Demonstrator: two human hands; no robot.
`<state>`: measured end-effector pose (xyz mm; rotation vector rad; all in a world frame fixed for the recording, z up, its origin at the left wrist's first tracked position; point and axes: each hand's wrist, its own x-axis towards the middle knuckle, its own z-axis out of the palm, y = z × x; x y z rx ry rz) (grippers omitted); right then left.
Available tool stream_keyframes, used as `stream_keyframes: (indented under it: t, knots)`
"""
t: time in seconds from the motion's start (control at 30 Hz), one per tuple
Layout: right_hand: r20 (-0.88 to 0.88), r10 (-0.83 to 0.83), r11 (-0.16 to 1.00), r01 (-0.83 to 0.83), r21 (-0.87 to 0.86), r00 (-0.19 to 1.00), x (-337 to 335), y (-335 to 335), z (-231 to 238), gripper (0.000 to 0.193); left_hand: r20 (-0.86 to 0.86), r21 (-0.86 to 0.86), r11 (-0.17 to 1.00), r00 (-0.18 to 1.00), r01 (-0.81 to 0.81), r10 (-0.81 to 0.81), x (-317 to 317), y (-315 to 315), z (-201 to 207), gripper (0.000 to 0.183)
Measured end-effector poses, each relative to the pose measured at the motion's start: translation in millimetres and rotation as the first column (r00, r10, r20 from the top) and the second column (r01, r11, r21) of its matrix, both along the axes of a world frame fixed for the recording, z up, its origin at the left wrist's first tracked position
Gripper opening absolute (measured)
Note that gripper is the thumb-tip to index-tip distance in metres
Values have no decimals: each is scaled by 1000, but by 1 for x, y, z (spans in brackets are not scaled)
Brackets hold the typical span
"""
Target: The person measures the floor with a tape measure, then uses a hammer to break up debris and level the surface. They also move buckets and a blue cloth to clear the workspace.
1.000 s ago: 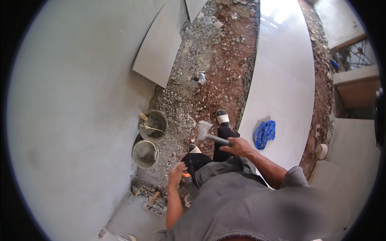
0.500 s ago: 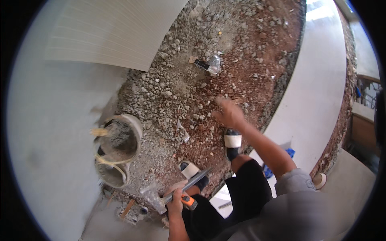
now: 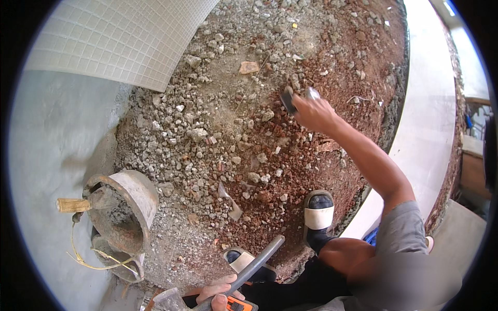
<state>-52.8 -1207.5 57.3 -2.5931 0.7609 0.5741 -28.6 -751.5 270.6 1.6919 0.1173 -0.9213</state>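
My right hand (image 3: 317,113) reaches far out over the reddish rubble, fingers closed on a small black object (image 3: 288,100). A shiny clear scrap, like plastic, shows beside its fingers; the object's kind is unclear. At the lower edge my left hand (image 3: 217,291) is wrapped round a long grey bar-like handle (image 3: 259,260), which slants up to the right. A wide pale-grey part (image 3: 168,300) shows at the bar's lower end, partly cut off. Against the same hand sits an orange-and-black object (image 3: 241,305) that looks like a tape measure, mostly out of frame.
Two buckets (image 3: 151,193) stand by the grey wall (image 3: 57,135); a wooden-handled tool (image 3: 72,205) rests in the upper one. A gridded tile panel (image 3: 124,46) leans at upper left. Loose stones cover the ground, and a pale slab (image 3: 426,103) runs along the right.
My right hand has moved forward and closed on the black object that lay on the rubble with clear plastic. My left hand keeps the grey bar, now lower in view.
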Motion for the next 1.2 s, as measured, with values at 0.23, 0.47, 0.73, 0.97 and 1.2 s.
stream_keyframes:
  t: [0.23, 0.47, 0.73, 0.97, 1.2]
  knots:
    - [-294, 239, 925, -124, 359, 925, -59, 8, 48, 39, -12, 97, 995, 1000, -6, 8, -5, 12, -4, 32]
    - [345, -217, 866, 343, -365, 913, 86, -52, -33, 51, -14, 172, 984, 999, -40, 43, -4, 14, -1, 31]
    - [264, 289, 953, -252, -165, 920, 43, 18, -34, 37, -5, 281, 950, 989, -139, 147, -14, 14, 1, 28]
    - [361, -1, 918, 144, -369, 933, 40, -49, -53, 41, -70, 346, 929, 985, -127, 160, -16, 30, -4, 25]
    - [-92, 276, 873, -290, -393, 957, 100, 36, -37, 56, -18, 288, 950, 991, -123, 134, -20, 33, -5, 26]
